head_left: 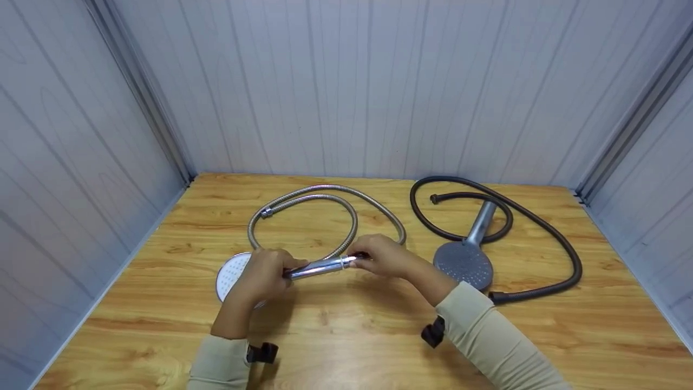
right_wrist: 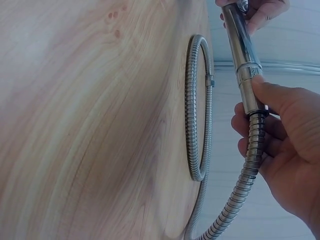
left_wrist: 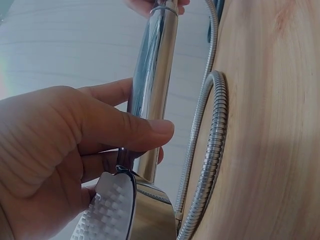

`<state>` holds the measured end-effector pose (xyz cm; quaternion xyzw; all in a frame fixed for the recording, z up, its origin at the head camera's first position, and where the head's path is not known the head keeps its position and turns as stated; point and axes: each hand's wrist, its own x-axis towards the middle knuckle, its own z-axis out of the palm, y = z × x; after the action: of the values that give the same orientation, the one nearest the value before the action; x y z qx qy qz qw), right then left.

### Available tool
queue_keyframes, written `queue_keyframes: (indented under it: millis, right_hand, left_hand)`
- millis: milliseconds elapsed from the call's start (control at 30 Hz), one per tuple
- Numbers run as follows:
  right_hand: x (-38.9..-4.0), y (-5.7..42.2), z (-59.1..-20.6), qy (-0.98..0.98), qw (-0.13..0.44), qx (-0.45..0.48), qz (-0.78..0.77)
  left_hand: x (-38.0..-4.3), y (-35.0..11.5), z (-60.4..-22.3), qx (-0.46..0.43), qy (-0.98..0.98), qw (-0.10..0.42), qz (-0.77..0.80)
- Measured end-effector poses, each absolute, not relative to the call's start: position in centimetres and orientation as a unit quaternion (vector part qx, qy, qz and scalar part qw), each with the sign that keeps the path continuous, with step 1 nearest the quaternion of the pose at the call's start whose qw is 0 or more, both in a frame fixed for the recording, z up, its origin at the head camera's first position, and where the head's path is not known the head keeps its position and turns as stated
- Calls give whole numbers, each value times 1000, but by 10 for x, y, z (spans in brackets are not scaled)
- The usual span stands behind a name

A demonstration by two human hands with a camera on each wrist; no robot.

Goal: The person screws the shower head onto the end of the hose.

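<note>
My left hand grips the handle of a chrome shower head just above its round white spray face. At the other end of that handle, my right hand pinches the chrome end fitting of a silver metal shower hose. In the right wrist view the fitting meets the handle end in one line; whether it is threaded on, I cannot tell. The hose loops behind both hands on the wooden table, its free end with a small chrome nut lying at the left of the loop.
On the right of the wooden table lies a dark grey shower head, face up. A black hose curls around and beside it, its ends unattached. Pale panelled walls stand at the back and both sides.
</note>
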<state>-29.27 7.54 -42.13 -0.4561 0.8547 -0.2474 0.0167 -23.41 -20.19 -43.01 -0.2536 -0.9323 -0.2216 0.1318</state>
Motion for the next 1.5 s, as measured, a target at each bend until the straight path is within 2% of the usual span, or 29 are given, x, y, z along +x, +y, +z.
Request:
queue_keyframes:
  millis: [333, 533, 733, 1133, 1500]
  right_hand:
    - [-294, 75, -421, 861, 41, -446, -240]
    - [-292, 75, -424, 868, 35, -427, -253]
    - [-291, 75, -427, 866, 24, -413, -282]
    - [-291, 74, -432, 858, 6, -420, -297]
    - [-291, 73, -433, 857, -12, -434, -279]
  left_hand:
    - [-234, -200, -429, -259, -931, 133, -219]
    - [-233, -200, -430, -267, -932, 143, -199]
    - [-233, -200, -430, -253, -938, 130, -201]
    - [-233, -200, -430, -247, -940, 123, -202]
    - [-233, -199, -431, -263, -933, 138, -205]
